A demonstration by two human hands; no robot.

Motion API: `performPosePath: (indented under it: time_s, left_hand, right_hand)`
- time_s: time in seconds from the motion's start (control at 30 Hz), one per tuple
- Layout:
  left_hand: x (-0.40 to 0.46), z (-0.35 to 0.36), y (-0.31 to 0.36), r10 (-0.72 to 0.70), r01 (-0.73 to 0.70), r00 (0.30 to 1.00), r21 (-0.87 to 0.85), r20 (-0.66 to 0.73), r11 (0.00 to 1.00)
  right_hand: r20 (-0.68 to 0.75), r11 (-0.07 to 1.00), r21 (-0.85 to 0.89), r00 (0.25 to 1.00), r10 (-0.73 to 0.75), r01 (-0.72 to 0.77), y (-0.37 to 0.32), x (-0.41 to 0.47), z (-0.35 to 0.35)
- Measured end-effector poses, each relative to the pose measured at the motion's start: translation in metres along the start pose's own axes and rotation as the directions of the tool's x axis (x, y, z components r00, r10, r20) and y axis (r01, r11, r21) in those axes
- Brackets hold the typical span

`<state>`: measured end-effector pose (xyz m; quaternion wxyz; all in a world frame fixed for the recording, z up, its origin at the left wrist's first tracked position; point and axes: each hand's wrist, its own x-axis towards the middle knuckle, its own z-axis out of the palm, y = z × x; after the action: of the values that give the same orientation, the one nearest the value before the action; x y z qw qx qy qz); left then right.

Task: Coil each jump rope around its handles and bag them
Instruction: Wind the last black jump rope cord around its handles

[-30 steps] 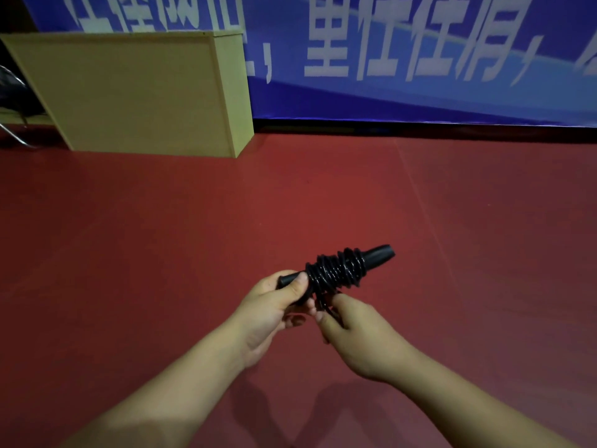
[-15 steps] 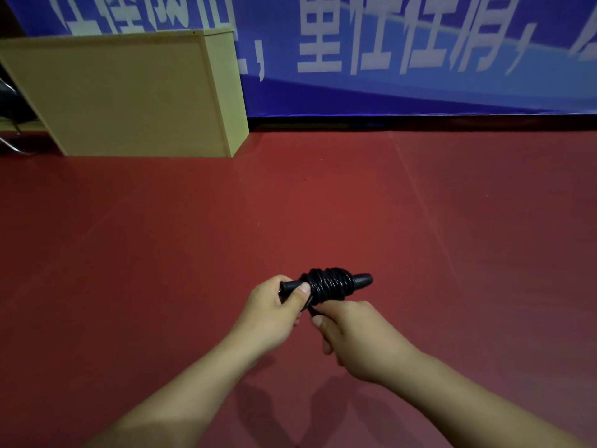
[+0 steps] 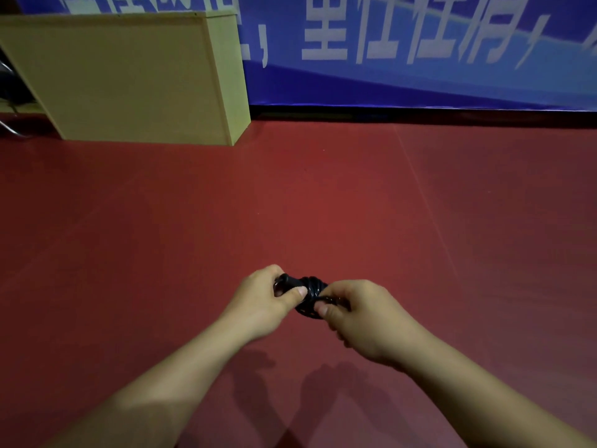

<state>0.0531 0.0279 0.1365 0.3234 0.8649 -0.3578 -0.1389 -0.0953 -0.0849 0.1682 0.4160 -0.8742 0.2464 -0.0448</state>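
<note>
Both hands hold a black rope (image 3: pixel 309 297) up over the red floor (image 3: pixel 323 205), its cord wound in tight coils round the handles. The left hand (image 3: pixel 263 300) curls round the handle end, thumb laid along it, and the right hand (image 3: pixel 361 315) grips the other end with its fingers closed over the coils. Farther back a tan box (image 3: pixel 122 79) stands on the floor against a blue banner (image 3: pixel 420 43).

The right hand (image 3: pixel 361 315) covers the far end of the black coiled jump rope (image 3: pixel 310 294). White lettering on the blue banner (image 3: pixel 420 76) is cut off at the frame's top edge.
</note>
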Motion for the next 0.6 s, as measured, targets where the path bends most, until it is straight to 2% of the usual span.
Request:
performPosePath:
  time_s: [0.1,0.2,0.33,0.4,0.5,0.6]
  left_hand:
    - [0.001,0.002,-0.003,-0.012,0.013,0.999,-0.029,0.042,1.000]
    - [0.001,0.002,-0.003,0.045,-0.017,0.988,-0.185,0.147,0.983]
    - [-0.007,-0.001,0.005,0.151,0.050,0.929,-0.520,0.338,0.853]
    - [-0.009,-0.003,0.008,0.172,0.118,0.901,-0.605,0.399,0.787]
    - [-0.010,-0.007,0.010,0.137,0.222,0.892,-0.680,0.432,0.699]
    - [-0.012,-0.009,0.013,0.117,0.277,0.897,-0.746,0.427,0.605]
  right_hand:
    - [-0.037,1.000,-0.010,0.999,-0.012,0.012,-0.003,-0.002,-0.005]
    - [-0.041,0.993,0.117,0.999,0.002,0.003,-0.007,-0.003,-0.008]
    - [-0.126,0.980,0.199,0.992,0.025,0.000,0.000,0.000,-0.010]
    - [-0.113,0.953,0.303,0.992,0.052,-0.015,0.002,0.000,-0.011]
    - [-0.020,0.821,0.568,0.995,0.095,-0.067,0.001,-0.001,-0.014]
    - [0.082,0.666,0.737,0.993,0.085,-0.118,-0.003,-0.002,-0.016]
